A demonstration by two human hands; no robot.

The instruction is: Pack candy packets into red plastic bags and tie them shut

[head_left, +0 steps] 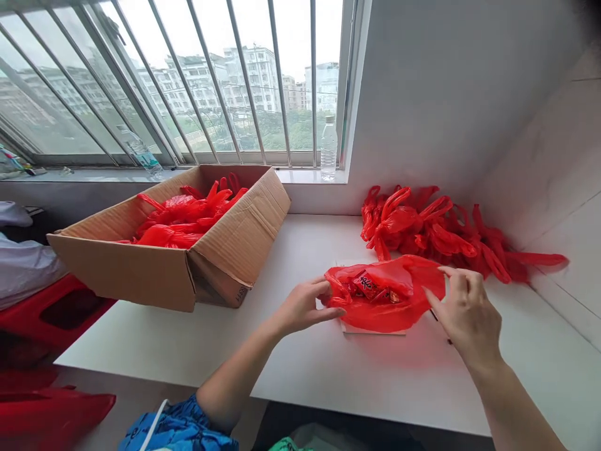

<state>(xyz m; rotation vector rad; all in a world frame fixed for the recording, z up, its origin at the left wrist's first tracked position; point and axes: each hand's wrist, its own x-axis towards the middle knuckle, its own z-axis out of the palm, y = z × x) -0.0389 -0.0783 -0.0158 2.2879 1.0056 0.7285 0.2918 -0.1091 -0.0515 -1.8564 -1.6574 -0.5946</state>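
A red plastic bag (382, 297) lies on the white table (300, 351) over a flat white card. Small wrapped sweets show inside its open mouth. My left hand (305, 307) pinches the bag's left edge between thumb and fingers. My right hand (464, 313) grips the bag's right edge with curled fingers. Both hands hold the mouth of the bag apart.
An open cardboard box (188, 263) with several filled red bags stands at the left, overhanging the table's edge. A heap of red bags (436, 228) lies at the back right against the wall. A water bottle (328, 147) stands on the window sill. Red stools (51, 313) sit at the lower left.
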